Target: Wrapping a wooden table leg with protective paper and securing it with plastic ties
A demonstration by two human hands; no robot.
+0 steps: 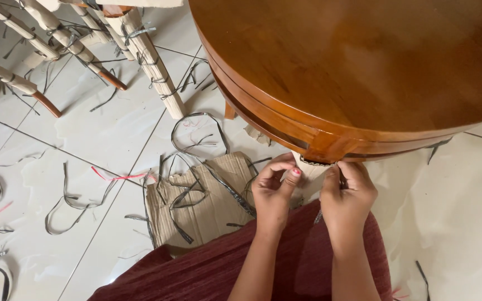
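A round polished wooden table (364, 61) fills the upper right. Under its rim, one table leg (309, 169) is wrapped in pale paper and bound by a dark plastic strap (314, 162). My left hand (274, 192) pinches the wrapping at the leg's left side, fingers curled. My right hand (347, 195) grips the strap and wrapping at the leg's right side. Both hands sit just below the table's edge, over my dark red garment (285, 262).
A torn piece of brown cardboard (207, 206) lies on the white tiled floor (85, 128), with several cut dark straps (73, 206) strewn about. Paper-wrapped, strapped furniture legs (146, 56) stand at the upper left.
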